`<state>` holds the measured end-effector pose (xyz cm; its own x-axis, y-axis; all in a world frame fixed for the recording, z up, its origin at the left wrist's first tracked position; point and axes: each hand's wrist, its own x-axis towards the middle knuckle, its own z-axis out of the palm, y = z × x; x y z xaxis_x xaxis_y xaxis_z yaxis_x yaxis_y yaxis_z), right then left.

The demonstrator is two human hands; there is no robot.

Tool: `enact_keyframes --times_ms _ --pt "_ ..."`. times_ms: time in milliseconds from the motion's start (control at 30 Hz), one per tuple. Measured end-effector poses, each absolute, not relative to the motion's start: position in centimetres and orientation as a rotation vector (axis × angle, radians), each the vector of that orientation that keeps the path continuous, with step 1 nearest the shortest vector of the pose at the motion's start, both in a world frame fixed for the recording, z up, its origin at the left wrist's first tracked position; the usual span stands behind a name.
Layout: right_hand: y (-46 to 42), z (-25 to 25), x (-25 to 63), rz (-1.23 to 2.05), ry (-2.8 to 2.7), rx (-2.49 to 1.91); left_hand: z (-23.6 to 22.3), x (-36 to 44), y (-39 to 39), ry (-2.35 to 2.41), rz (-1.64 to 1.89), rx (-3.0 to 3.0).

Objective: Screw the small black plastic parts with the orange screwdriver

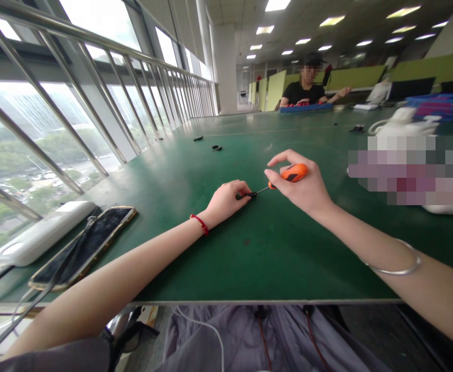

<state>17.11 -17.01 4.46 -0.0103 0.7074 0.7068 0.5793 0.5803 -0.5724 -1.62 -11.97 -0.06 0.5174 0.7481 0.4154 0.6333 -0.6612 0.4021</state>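
Mid-frame on the green table (195,248), left hand (226,201) pinches a small black plastic part (246,196) while right hand (306,186) grips an orange-handled screwdriver (293,173), tip on it, so looks mid-screwing, not finished.

Orange-handled screwdriver (290,174) with black patches on the grip, lying nearly level just above the green worktop (273,258), thin metal shaft pointing left, handle wrapped in my right-hand fingers (284,159). Its tip meets a small black part (248,195), flat on the worktop, pinned under my left-hand fingers (237,189); part mostly hidden, shape unclear.
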Motion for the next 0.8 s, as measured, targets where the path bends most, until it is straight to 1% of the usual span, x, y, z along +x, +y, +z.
enact_keyframes --times_ms 200,367,533,800 --pt "-17.1 4.4 17.02 0.128 -1.66 -1.013 -0.05 -1.66 -11.9 1.164 0.844 2.544" --pt "-17.16 4.47 17.03 0.127 -1.662 -1.101 -0.11 -1.65 -11.88 1.171 0.846 2.554" --pt "-17.19 4.5 16.99 0.107 -1.651 -1.026 -0.03 -1.61 -11.9 1.18 0.837 2.54" --pt "-17.19 4.49 17.06 0.105 -1.676 -1.059 -0.15 -1.65 -11.89 1.149 0.858 2.562"
